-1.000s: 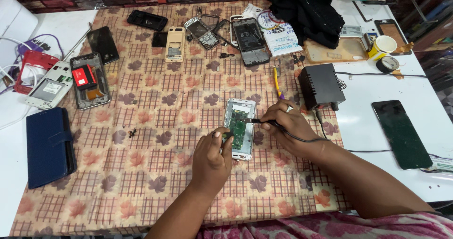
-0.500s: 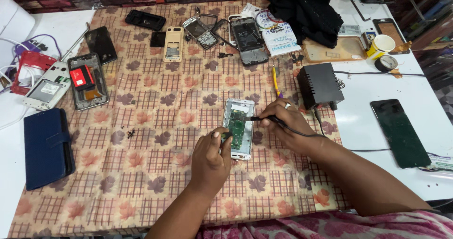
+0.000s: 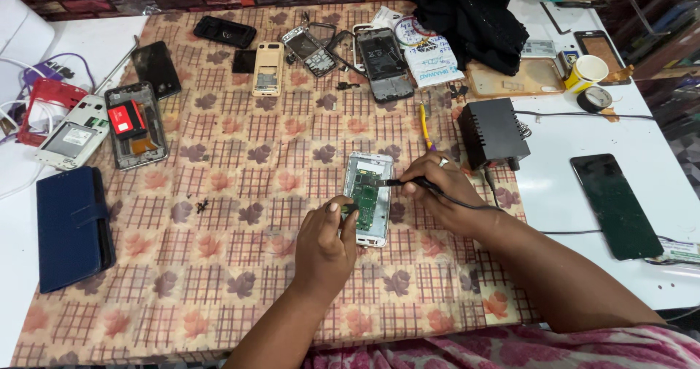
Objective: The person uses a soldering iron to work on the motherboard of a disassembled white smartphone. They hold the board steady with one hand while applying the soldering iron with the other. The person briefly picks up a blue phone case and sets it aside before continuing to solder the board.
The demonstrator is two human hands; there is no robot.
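Note:
An opened white phone (image 3: 368,198) with a green circuit board lies on the patterned cloth (image 3: 240,194) in front of me. My left hand (image 3: 326,246) rests at the phone's lower left edge, its thumb and finger pinching a small dark part against the board. My right hand (image 3: 441,188) holds a thin black corded tool (image 3: 397,183), like a soldering iron, with its tip on the upper part of the board. The cord runs back along my right forearm.
A black box-shaped power unit (image 3: 494,132) sits right of the phone. Several dismantled phones (image 3: 135,124) lie across the cloth's far side. A dark blue wallet case (image 3: 73,227) lies left, a black phone (image 3: 615,204) right, a yellow cup (image 3: 585,72) far right.
The tool tip has shifted slightly along the board. The hands and phone otherwise stay in place.

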